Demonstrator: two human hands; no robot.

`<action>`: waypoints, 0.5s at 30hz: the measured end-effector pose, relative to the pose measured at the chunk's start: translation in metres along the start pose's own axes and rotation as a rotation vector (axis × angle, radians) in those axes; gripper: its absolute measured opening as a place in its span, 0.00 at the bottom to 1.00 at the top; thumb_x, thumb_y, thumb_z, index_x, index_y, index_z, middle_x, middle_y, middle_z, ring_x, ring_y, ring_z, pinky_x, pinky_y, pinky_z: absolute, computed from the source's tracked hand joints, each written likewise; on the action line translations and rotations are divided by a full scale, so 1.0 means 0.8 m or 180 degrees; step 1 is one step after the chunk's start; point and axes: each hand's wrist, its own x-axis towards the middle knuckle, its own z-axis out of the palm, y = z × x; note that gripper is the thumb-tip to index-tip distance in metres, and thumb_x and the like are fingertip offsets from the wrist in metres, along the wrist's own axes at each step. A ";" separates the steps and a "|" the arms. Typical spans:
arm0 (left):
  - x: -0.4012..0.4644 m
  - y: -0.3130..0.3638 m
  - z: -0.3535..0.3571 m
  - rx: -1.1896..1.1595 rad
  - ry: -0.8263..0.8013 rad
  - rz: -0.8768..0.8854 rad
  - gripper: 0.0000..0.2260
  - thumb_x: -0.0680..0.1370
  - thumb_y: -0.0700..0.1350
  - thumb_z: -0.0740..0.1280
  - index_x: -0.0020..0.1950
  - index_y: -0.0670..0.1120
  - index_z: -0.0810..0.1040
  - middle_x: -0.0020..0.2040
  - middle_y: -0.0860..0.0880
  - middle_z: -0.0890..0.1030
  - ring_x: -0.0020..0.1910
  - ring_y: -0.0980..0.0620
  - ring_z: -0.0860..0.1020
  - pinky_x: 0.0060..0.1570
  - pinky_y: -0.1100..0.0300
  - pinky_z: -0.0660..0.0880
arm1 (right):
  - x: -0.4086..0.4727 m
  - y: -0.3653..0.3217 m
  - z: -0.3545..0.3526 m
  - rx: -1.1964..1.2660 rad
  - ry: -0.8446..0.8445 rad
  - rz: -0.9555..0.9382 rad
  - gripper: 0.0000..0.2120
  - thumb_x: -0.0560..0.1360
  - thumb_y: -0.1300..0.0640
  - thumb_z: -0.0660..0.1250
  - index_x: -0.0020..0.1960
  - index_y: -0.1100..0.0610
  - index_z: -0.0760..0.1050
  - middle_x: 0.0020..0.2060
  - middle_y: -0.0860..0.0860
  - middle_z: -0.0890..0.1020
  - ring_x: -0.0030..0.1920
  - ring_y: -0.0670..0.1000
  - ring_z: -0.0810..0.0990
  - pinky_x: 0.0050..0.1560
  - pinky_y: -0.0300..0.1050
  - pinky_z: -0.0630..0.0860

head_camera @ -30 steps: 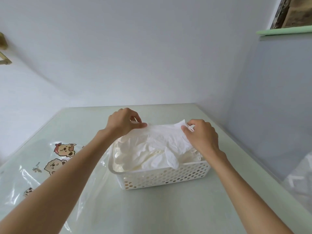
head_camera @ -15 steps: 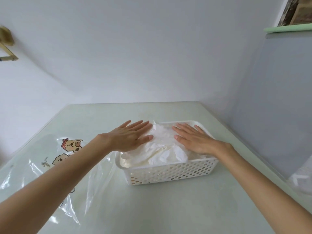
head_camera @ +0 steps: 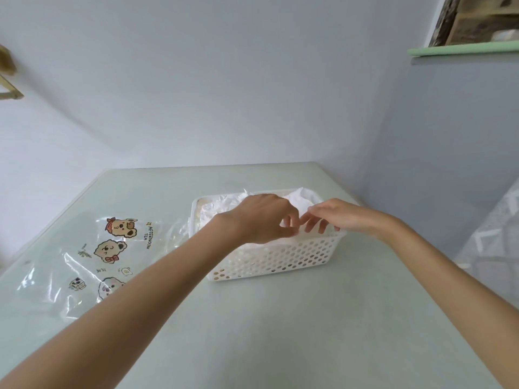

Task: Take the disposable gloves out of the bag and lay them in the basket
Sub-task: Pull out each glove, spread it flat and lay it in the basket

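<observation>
Head view: a white perforated basket [head_camera: 276, 261] stands on the pale green surface [head_camera: 295, 332] and serves as the landmark. White disposable gloves [head_camera: 222, 204] fill it in a crumpled heap that rises to the rim, highest at the far right corner; the task's goods thus already lie inside it, and the work appears close to finished. Both hands hover over the heap's near half with their fingertips almost meeting. On the left hand [head_camera: 259, 219], fingers curl downward toward the pile, in what reads as a pinch on a fold of glove, though its own back conceals the contact, so whether it grips anything cannot be told. On the right hand [head_camera: 332, 216], fingers hang loosely bent, tips at or just above the gloves, seemingly holding nothing. Such a posture probably serves to tuck or level stray folds so that the heap settles below the rim. Left of the basket, touching its side, lies the clear bag [head_camera: 92, 265] printed with cartoon bears, flat and seemingly empty; the left forearm crosses its near edge. Individual gloves cannot be told apart in the white mass, and the heap's near part is covered by the hands.
</observation>
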 end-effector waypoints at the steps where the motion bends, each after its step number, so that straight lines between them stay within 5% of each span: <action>1: -0.003 -0.004 -0.003 0.0034 -0.0007 -0.0017 0.08 0.79 0.51 0.64 0.56 0.55 0.80 0.52 0.57 0.81 0.53 0.56 0.77 0.45 0.62 0.68 | 0.000 0.002 0.001 -0.0021 -0.0012 0.0002 0.18 0.83 0.54 0.50 0.55 0.52 0.78 0.49 0.49 0.81 0.41 0.47 0.74 0.37 0.36 0.65; 5: -0.027 -0.025 -0.007 0.0231 -0.0229 -0.0186 0.09 0.79 0.48 0.64 0.54 0.57 0.81 0.49 0.59 0.80 0.51 0.57 0.77 0.46 0.62 0.68 | 0.005 0.005 0.005 -0.0123 0.0234 -0.0293 0.14 0.82 0.55 0.54 0.57 0.50 0.78 0.46 0.48 0.81 0.37 0.44 0.74 0.33 0.29 0.66; 8: -0.041 -0.035 -0.001 -0.0317 -0.0445 -0.0652 0.13 0.78 0.53 0.58 0.51 0.56 0.82 0.50 0.58 0.81 0.54 0.53 0.76 0.53 0.56 0.70 | 0.019 0.006 0.014 -0.0286 0.0810 -0.0749 0.09 0.79 0.53 0.63 0.53 0.44 0.79 0.35 0.47 0.80 0.33 0.44 0.75 0.35 0.36 0.69; 11: -0.038 -0.039 0.010 -0.0920 -0.0238 -0.1091 0.18 0.76 0.63 0.58 0.38 0.54 0.81 0.41 0.57 0.82 0.49 0.52 0.76 0.49 0.56 0.70 | 0.032 -0.003 0.023 -0.0852 0.1127 -0.0819 0.11 0.76 0.44 0.65 0.57 0.39 0.77 0.28 0.43 0.72 0.34 0.43 0.73 0.36 0.41 0.66; 15: -0.034 -0.042 0.015 -0.0430 0.0041 -0.0967 0.12 0.70 0.63 0.70 0.35 0.56 0.80 0.32 0.63 0.75 0.41 0.58 0.75 0.41 0.61 0.67 | 0.040 0.001 0.020 -0.1812 0.0524 -0.0491 0.22 0.76 0.39 0.63 0.69 0.40 0.68 0.35 0.39 0.65 0.57 0.51 0.75 0.47 0.43 0.64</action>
